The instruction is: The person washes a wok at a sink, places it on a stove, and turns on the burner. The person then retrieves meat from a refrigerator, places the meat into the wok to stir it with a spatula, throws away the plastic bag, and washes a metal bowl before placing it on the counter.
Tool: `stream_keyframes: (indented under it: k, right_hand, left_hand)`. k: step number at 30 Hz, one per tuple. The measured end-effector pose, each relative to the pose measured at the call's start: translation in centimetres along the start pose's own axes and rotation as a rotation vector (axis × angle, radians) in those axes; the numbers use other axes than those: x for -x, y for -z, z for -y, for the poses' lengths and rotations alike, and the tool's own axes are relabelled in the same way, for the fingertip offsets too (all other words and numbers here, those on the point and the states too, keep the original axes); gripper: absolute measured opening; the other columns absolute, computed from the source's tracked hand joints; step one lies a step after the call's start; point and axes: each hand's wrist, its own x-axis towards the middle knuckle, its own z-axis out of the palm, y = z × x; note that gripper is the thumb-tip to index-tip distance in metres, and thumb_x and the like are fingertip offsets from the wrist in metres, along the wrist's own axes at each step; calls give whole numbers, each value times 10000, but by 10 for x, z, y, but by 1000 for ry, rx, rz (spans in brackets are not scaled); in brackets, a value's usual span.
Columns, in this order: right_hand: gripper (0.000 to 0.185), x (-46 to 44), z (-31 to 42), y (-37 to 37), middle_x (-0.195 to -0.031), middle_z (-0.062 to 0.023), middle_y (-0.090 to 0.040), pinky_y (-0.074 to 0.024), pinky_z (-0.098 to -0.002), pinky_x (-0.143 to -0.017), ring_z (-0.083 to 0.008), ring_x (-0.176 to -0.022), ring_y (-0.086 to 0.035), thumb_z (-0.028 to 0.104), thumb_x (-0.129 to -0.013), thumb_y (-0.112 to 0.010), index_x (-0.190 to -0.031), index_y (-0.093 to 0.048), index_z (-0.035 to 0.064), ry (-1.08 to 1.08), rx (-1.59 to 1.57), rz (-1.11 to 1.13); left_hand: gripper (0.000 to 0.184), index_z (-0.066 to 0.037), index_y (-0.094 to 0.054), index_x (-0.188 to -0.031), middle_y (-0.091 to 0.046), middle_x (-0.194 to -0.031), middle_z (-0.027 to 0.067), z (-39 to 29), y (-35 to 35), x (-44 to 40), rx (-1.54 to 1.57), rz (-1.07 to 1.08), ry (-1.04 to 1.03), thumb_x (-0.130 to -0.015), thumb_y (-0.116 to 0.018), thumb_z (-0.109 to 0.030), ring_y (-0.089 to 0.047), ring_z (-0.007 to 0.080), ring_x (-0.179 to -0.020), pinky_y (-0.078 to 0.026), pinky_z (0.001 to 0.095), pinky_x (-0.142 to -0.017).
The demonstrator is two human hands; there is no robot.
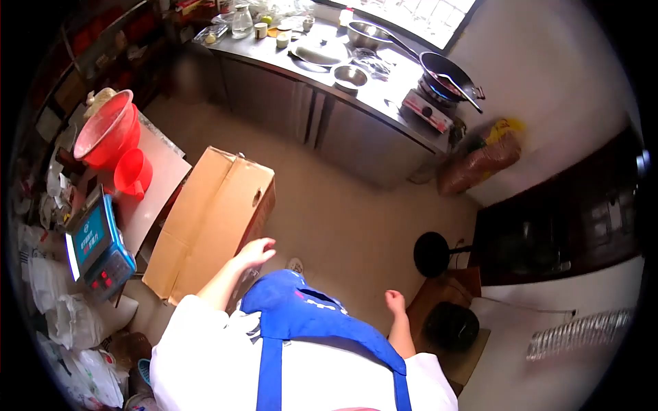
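Observation:
My left hand (256, 253) hangs in the air beside the right edge of a tall cardboard box (205, 226), its fingers apart and holding nothing. I cannot tell whether it touches the box. My right hand (395, 301) is out to my right above the floor, away from any object. It looks small and foreshortened, so its finger position is unclear; nothing shows in it. A blue apron (295, 308) covers my front, over white sleeves.
A steel counter (274, 58) carries a metal bowl (350, 77), a lid (321, 51) and a wok (449, 72) on a portable stove (426, 111). To the left are red basins (106, 133), a red jug (133, 172) and a digital scale (99, 240). Rightward stands a black round stool (451, 326).

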Motion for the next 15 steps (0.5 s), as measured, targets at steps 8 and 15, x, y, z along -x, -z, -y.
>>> stream_keyframes:
  k: [8,15]
  right_hand:
    - [310,-70,114,-29,-958,-136,-661,-495,-338,-793,-249,-898,-635,250,-784,-602,-1025,-645,60,-71,287,220]
    - [252,-219,257,-22,-946,-137,-656,-491,-364,-810,-281,-909,-627,242,-788,-581,-962,-662,78,193,482,165]
  left_hand:
    - [390,-25,-531,-1171,-609,-1094,136,-72,118,-151,194,-121,-118,-830,-595,-203,-587,211,-1015,-465,324,-874]
    - [356,-33,-557,-1148,-640,-981,91,-94,232,-303,288,-369,-174,-843,-601,-211,-608,158,-905,-479,277,-822]
